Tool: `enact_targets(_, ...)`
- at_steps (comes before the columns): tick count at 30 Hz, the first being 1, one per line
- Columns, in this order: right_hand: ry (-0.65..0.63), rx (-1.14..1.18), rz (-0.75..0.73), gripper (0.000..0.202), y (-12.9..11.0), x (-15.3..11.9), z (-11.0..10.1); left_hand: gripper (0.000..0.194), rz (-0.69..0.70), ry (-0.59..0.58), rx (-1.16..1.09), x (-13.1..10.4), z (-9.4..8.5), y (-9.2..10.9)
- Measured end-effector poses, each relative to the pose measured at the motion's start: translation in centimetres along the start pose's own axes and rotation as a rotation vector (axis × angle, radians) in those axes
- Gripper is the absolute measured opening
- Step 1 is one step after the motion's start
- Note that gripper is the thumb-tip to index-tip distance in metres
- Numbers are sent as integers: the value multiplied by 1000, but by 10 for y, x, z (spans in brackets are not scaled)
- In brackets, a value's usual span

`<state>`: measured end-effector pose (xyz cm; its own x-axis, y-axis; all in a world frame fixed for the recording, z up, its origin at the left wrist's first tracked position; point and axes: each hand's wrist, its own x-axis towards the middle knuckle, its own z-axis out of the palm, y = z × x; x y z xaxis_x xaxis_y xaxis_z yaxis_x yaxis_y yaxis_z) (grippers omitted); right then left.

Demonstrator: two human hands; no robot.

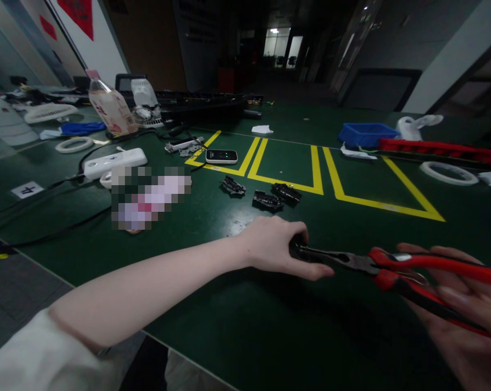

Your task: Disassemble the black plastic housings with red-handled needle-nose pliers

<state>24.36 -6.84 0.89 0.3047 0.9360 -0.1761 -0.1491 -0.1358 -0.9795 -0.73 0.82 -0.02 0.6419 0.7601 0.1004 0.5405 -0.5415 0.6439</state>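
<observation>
My left hand [276, 247] reaches across the green table and grips a small black part [296, 247] between thumb and fingers. Red-handled long-nose pliers [396, 266] lie in my right hand [457, 298], whose fingers are round the handles. The jaw tips of the pliers meet the black part at my left hand; the exact contact is hidden. Beyond my left hand, three black plastic pieces lie on the table: one piece [233, 186] to the left, another [268, 200] nearer, and a third [287, 193] to the right.
Yellow tape frames [318, 169] mark the green table [196, 309]. A white device [221, 157], a power strip [115, 163] and a bottle [111, 106] stand left, with black cables. At the right are a blue bin [365, 134], a red rack [441, 149] and a tape roll [448, 172].
</observation>
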Motion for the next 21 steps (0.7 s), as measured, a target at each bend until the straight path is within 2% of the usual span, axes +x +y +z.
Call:
enact_targets(2, 78, -37, 46, 42, -2, 2, 4, 58, 4, 4, 34, 0, 2, -1)
enact_targets(5, 143, -35, 27, 47, -3, 6, 9, 58, 21, 19, 83, 0, 3, -1)
enact_targets(9, 117, -23, -53, 54, 0, 8, 7, 59, 13, 30, 132, -3, 2, 2)
enact_targets(14, 66, 18, -220, 44, -3, 13, 0, 65, -20, 22, 242, -3, -2, 3)
enact_targets(21, 12, -2, -315, 64, -6, 25, 9, 78, -66, 72, 442, -1, -7, -2)
